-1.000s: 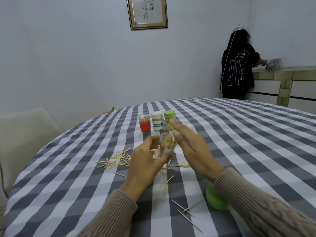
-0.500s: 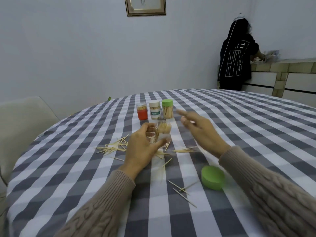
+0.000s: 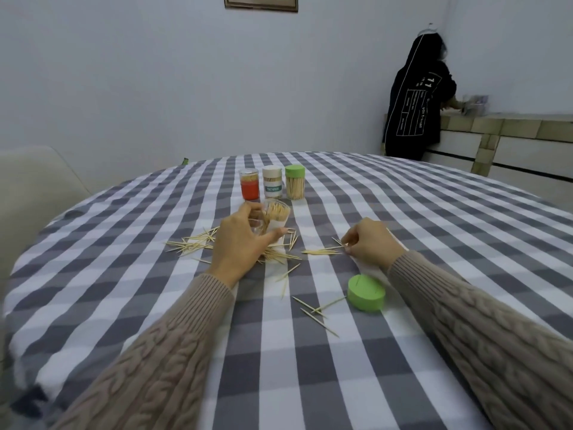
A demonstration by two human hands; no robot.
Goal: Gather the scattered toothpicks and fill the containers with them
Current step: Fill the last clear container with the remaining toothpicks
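At frame centre, my left hand (image 3: pixel 240 246) grips a clear, open container (image 3: pixel 276 220) tilted slightly and packed w/ toothpicks, fingers and thumb curled round its wall. Right of centre, my right hand (image 3: pixel 370 243) rests on the gray-and-white checked tablecloth (image 3: pixel 434 231), fingertips pinched together on the end of a small bundle of toothpicks (image 3: pixel 322 252) lying flat on the cloth. More loose toothpicks (image 3: pixel 193 243) are scattered left of the left hand, under it, and a few (image 3: pixel 316 311) lie lower centre, just beside a green lid (image 3: pixel 366 293) sitting on the cloth below the right hand. Behind the held container, three upright containers stand in a row, close together: a red-based one (image 3: pixel 249 184), a white-capped one w/ a label (image 3: pixel 272 182), and a green-capped one (image 3: pixel 295 182) full of picks. Upper right, a person in a black hooded top (image 3: pixel 415 100) stands at a tiled counter (image 3: pixel 508 125), back to me. A pale chair (image 3: pixel 34 184) sits at left edge; a picture frame (image 3: pixel 261 2) hangs at top centre.
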